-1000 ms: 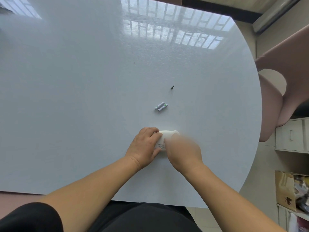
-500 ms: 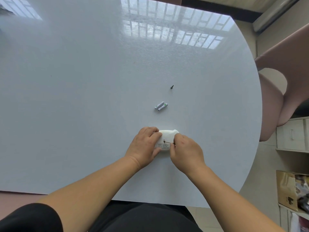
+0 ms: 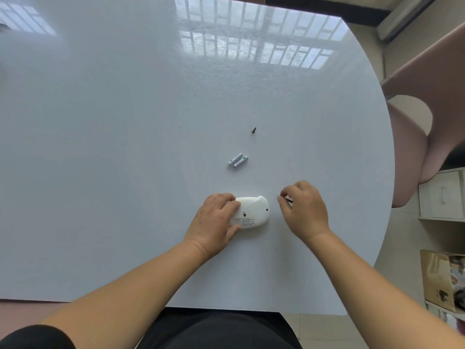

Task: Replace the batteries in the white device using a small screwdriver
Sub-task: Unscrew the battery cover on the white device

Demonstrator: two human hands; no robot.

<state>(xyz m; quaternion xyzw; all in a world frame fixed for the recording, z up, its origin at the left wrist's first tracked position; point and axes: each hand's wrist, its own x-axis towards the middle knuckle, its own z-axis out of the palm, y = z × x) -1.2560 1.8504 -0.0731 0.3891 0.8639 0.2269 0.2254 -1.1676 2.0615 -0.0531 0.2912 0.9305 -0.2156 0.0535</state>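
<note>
The white device (image 3: pixel 251 212) is showing a pale label of small dark print and two dark dots, lying on the glossy white table (image 3: pixel 125 147), which is reflecting a grid of bright window panes. Beyond the device, two batteries (image 3: pixel 238 160) are showing white with green bands, and a screw (image 3: pixel 254 130) is looking dark grey

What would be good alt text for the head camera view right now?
A person's left hand holds a white device flat on a white table, while the right hand beside it pinches a thin tool, too blurred to identify. Two batteries and a dark screw lie farther away.
</note>
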